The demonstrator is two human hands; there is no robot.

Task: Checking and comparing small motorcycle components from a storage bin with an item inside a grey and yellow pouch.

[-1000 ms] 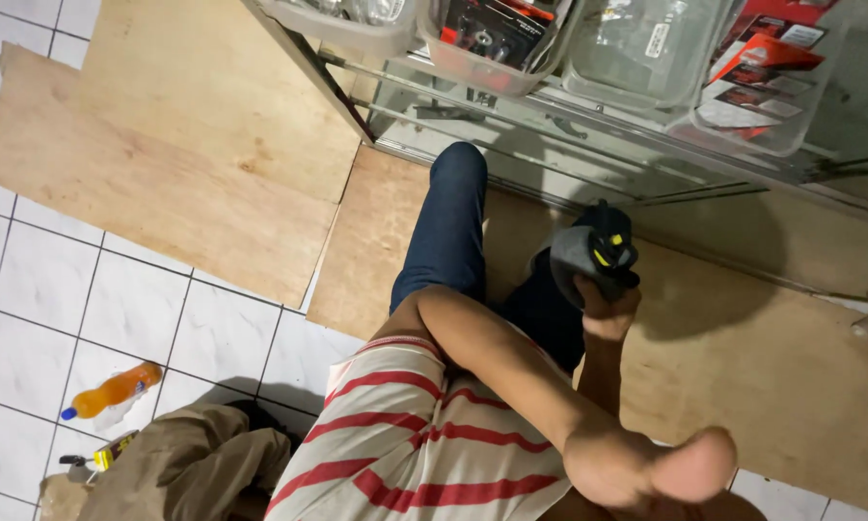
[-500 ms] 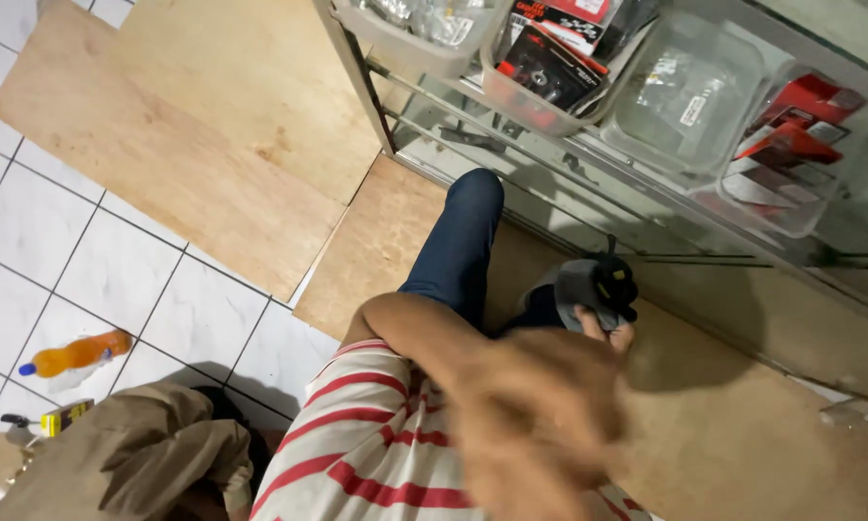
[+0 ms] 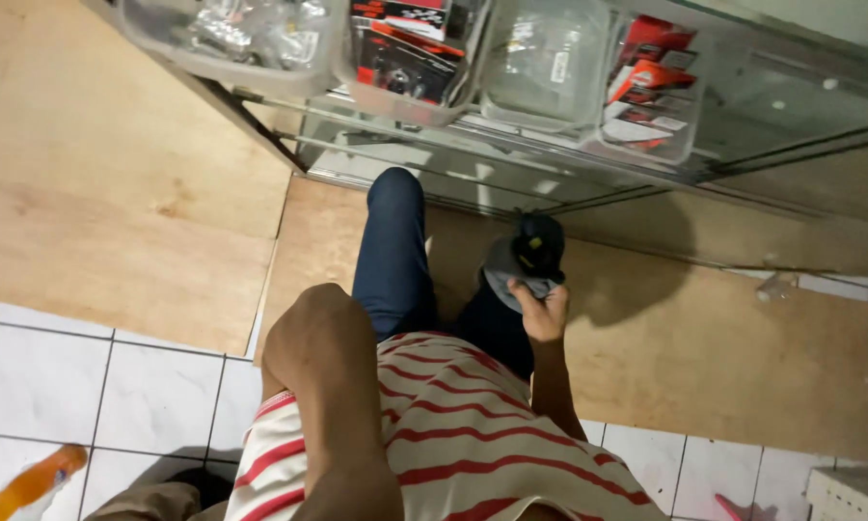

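Note:
I sit on the floor in a red and white striped shirt, one blue-jeaned leg stretched toward a glass shelf unit. My right hand reaches forward beside my knee, fingers curled on the lower edge of a black and grey object with a yellow mark, possibly a shoe. My left arm is bent in front of my chest, elbow up. Its hand is below the frame and hidden.
Clear plastic bins of packaged parts, some in red and black packs, stand on the glass shelf. Plywood boards cover white floor tiles. An orange bottle lies bottom left, a white crate bottom right.
My left hand, seen close to the camera at lower right, has swung out of view; only the bent arm shows. My right hand stays on the black and grey object.

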